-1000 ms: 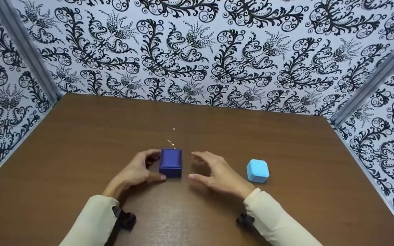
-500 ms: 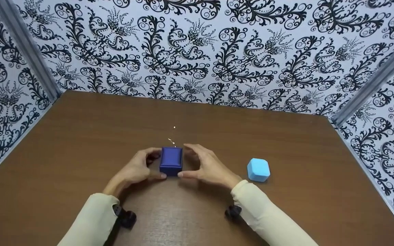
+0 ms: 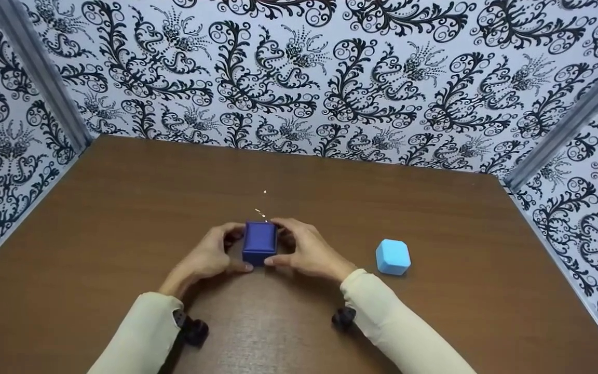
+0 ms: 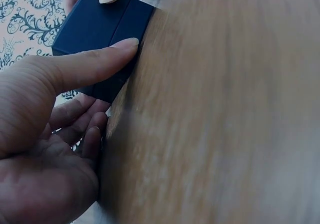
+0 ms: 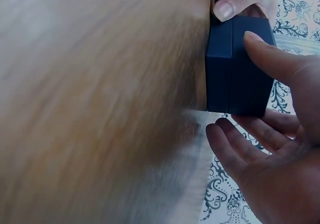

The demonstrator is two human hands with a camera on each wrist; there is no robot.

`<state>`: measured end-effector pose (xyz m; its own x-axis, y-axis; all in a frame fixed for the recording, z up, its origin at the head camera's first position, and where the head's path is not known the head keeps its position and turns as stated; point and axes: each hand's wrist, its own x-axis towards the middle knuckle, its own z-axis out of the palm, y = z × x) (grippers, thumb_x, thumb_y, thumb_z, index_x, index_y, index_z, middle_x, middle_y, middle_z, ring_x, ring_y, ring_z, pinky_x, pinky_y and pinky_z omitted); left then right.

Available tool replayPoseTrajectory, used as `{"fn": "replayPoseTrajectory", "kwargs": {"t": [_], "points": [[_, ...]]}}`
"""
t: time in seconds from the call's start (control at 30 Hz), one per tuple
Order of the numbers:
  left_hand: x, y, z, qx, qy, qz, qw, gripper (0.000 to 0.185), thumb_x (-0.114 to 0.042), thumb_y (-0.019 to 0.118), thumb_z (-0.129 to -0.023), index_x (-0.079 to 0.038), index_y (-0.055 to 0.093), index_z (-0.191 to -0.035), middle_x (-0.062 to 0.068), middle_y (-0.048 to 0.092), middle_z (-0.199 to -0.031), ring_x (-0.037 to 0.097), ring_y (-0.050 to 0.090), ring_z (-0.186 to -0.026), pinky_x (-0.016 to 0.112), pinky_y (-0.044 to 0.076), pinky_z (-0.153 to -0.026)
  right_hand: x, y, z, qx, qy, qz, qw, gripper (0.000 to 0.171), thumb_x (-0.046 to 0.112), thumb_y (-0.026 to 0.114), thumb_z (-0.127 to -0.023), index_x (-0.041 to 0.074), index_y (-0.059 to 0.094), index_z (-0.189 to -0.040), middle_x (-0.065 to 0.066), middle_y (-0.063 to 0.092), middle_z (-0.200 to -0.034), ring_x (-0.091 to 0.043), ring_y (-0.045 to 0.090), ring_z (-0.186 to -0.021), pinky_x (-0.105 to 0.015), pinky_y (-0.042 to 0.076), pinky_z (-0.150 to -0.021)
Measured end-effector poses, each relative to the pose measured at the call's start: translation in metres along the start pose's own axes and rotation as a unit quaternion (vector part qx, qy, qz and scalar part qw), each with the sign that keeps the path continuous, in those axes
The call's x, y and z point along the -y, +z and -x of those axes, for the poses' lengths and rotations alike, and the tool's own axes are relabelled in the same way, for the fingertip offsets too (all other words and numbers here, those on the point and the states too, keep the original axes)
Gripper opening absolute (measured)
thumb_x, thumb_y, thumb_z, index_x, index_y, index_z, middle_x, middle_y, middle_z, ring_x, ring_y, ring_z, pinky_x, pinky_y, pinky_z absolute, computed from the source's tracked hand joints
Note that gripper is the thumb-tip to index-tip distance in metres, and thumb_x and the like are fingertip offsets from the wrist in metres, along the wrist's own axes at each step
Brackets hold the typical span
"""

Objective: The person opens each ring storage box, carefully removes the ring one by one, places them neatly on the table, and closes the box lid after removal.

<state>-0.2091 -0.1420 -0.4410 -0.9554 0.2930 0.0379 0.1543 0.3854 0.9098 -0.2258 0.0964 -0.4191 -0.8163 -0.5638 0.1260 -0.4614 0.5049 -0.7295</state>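
A small dark-blue jewelry box [image 3: 260, 238] sits closed on the table, between both hands. My left hand [image 3: 206, 253] grips it from the left, its thumb [image 4: 97, 66] across the front near the base. From the right, my right hand [image 3: 309, 250] holds the same box. The right thumb [image 5: 272, 56] lies on the front of the upper part, above the seam, and the fingers reach round the back, partly hidden. Just behind the box lies a thin gold chain-like piece [image 3: 260, 213], too small to make out well.
A light-blue rounded box [image 3: 393, 257] stands to the right of my right hand. The brown wooden table [image 3: 122, 208] is bounded by patterned black-and-white walls [image 3: 299, 78] at the back and sides.
My right hand has moved left, from apart from the jewelry box to holding its right side. The left hand has kept its grip and the box has stayed in place.
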Motion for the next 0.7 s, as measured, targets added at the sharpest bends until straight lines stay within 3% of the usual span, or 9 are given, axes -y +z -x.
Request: {"fn": "replayPoseTrajectory", "kwargs": {"t": [0.33, 0.5, 0.7], "points": [[0.002, -0.001, -0.002, 0.005, 0.028, -0.033, 0.9991, 0.080, -0.004, 0.094, -0.067, 0.012, 0.052, -0.134, 0.021, 0.063, -0.122, 0.036, 0.056, -0.116, 0.054, 0.040, -0.106, -0.002, 0.000, -0.005, 0.009, -0.004, 0.010, 1.000, 0.075, 0.026, 0.086, -0.084, -0.002, 0.050, -0.144, -0.013, 0.062, -0.130, -0.028, 0.062, -0.116, -0.043, 0.047, -0.102], [0.003, 0.000, -0.003, 0.002, 0.031, -0.028, 0.9991, 0.078, -0.002, 0.093, -0.066, 0.011, 0.054, -0.133, 0.020, 0.063, -0.120, 0.036, 0.056, -0.115, 0.053, 0.039, -0.106, -0.001, -0.004, -0.007, 0.024, 0.033, -0.008, 0.999, 0.073, 0.025, 0.085, -0.085, 0.003, 0.051, -0.145, -0.013, 0.063, -0.131, -0.026, 0.064, -0.114, -0.042, 0.048, -0.102], [0.003, 0.000, -0.002, 0.001, 0.042, -0.034, 0.9985, 0.076, -0.003, 0.094, -0.067, 0.011, 0.055, -0.131, 0.018, 0.065, -0.118, 0.035, 0.057, -0.114, 0.053, 0.040, -0.106, 0.003, -0.009, -0.010, 0.035, 0.055, -0.043, 0.997, 0.069, 0.023, 0.086, -0.084, 0.003, 0.055, -0.142, -0.012, 0.070, -0.119, -0.026, 0.065, -0.109, -0.042, 0.049, -0.101]]}}
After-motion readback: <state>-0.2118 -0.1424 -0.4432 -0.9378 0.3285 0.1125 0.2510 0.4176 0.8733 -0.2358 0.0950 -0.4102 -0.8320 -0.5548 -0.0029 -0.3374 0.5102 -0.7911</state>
